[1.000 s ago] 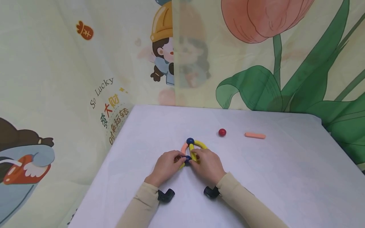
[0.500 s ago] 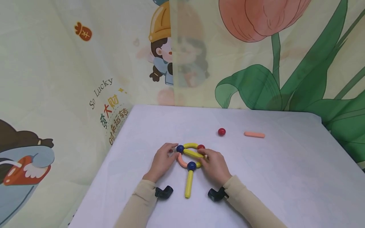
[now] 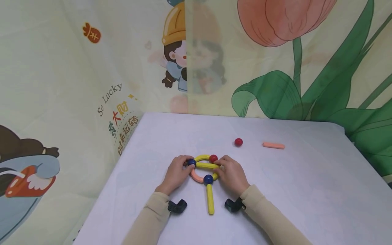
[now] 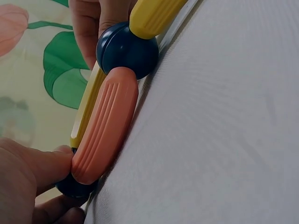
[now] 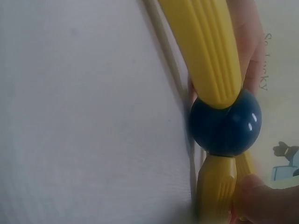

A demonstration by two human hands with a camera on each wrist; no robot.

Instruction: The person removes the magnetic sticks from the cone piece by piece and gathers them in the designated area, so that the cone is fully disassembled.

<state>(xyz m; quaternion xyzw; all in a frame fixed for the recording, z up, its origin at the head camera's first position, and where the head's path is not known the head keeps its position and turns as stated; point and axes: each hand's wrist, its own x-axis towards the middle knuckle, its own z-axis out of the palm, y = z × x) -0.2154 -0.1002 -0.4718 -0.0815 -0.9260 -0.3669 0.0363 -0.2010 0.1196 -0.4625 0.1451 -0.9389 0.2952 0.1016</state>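
A ring of magnetic rods and balls lies on the table between my hands. My left hand pinches its left blue ball, thumb close to the pink curved rod. From that ball a straight yellow rod runs across the ring, its right end gripped by my right hand. A yellow curved rod joins the left ball to a red ball. At the near side sits another blue ball, with a second straight rod pointing toward me. Fingers partly hide the right yellow curved rod.
Beyond the ring, a loose red ball and a straight pink rod lie on the white table. A printed curtain hangs along the back and left.
The ring has turned and lowered, so the near blue ball and straight rod show between my hands. My left fingers have closed on the left blue ball; the crosswise rod now lies more level.
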